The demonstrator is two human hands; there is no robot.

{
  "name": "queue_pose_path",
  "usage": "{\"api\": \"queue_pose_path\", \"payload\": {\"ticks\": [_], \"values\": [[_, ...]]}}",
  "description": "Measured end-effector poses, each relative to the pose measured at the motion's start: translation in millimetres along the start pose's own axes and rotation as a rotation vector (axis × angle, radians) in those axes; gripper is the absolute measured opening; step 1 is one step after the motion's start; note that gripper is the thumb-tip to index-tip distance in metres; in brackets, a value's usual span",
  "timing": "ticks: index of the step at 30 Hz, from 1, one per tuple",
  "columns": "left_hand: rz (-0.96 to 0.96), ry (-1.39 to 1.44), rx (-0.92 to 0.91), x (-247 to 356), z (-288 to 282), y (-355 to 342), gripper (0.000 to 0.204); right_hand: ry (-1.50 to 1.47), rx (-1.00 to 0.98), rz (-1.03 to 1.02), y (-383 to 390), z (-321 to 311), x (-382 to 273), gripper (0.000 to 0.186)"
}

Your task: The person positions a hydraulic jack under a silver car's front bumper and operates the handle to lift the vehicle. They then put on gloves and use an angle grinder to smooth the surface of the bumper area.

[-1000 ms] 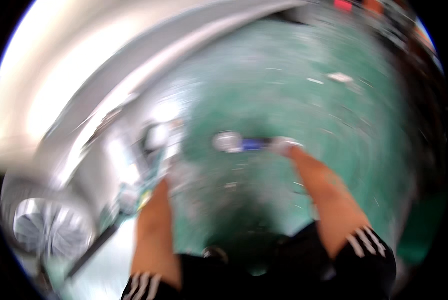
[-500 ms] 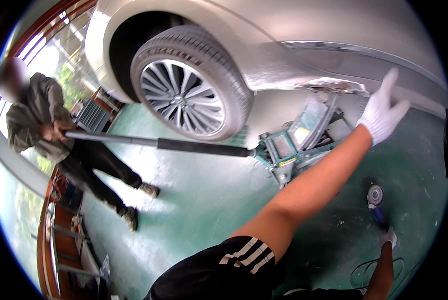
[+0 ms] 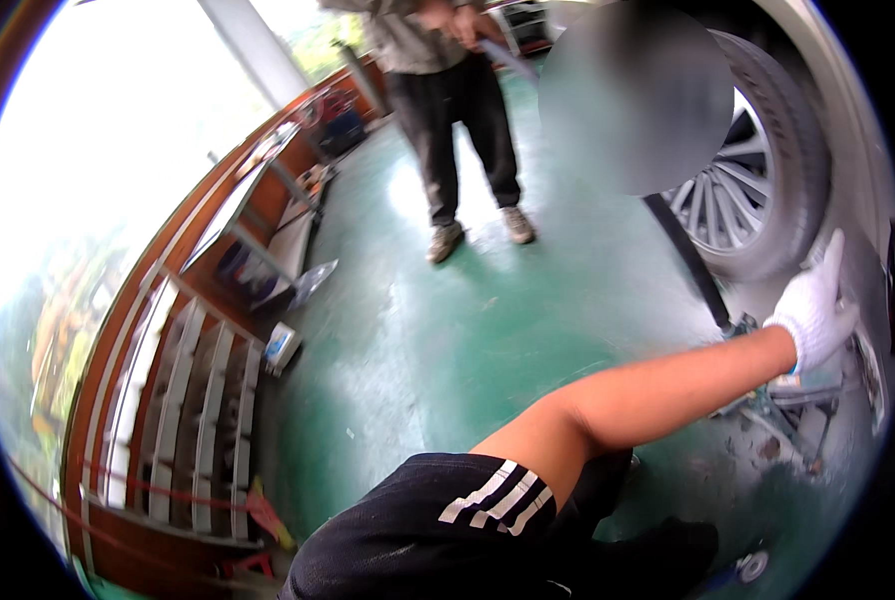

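Note:
My left hand, in a white knit glove, reaches out at the right beside the silver car body. One finger points up and the others are partly spread, holding nothing; whether it touches the car I cannot tell. Below the hand sits the green floor jack, partly covered by my arm. Its dark handle slants up past the car wheel. A round blur hides part of the wheel and handle. Low at the right edge shows the disc end of an angle grinder. My right hand is out of sight.
A person stands ahead, hands on a pole. Along the left wall are a workbench and a rack with compartments. A small box and a plastic bag lie beside them. A red hose crosses the rack.
My view has swung left, so car, wheel and jack sit farther right. My left arm stays outstretched. My right hand has left the view; the grinder now shows only at the lower edge.

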State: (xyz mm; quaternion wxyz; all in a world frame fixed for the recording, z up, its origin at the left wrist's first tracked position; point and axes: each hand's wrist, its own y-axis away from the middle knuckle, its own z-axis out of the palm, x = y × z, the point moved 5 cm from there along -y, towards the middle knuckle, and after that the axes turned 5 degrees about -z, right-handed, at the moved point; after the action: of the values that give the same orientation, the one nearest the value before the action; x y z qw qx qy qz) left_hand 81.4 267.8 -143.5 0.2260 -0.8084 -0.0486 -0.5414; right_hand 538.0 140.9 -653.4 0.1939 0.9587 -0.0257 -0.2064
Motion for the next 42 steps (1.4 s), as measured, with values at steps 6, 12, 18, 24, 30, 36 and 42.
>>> {"api": "queue_pose_path", "payload": {"ticks": [6,12,18,24,30,36,42], "values": [[-0.195,-0.35,-0.012,-92.6,-40.7,82.2,0.081,0.006,-0.216,-0.279,-30.3,23.5,-99.1,0.041],[-0.369,-0.407,-0.166,-82.6,-79.4,97.0,0.056,0.017,-0.366,-0.23,-15.6,58.6,-67.7,0.039],[-0.179,-0.419,-0.339,-103.6,-20.5,58.0,0.043,0.365,-0.515,-0.11,81.5,114.8,107.8,0.038],[-0.327,-0.106,-0.27,-119.8,-18.0,30.6,0.037,-0.824,-0.282,0.768,110.5,102.1,74.4,0.029],[-0.315,0.04,-0.457,-135.2,59.0,19.6,0.036,-0.432,0.017,0.701,184.0,107.5,93.5,0.054],[-0.314,-0.051,-0.624,-160.9,69.4,34.7,0.033,-0.486,0.296,0.658,111.7,25.8,55.6,0.077],[-0.358,-0.195,-0.592,-142.7,77.1,67.2,0.03,-0.367,0.118,0.904,55.1,15.3,65.1,0.055]]}}
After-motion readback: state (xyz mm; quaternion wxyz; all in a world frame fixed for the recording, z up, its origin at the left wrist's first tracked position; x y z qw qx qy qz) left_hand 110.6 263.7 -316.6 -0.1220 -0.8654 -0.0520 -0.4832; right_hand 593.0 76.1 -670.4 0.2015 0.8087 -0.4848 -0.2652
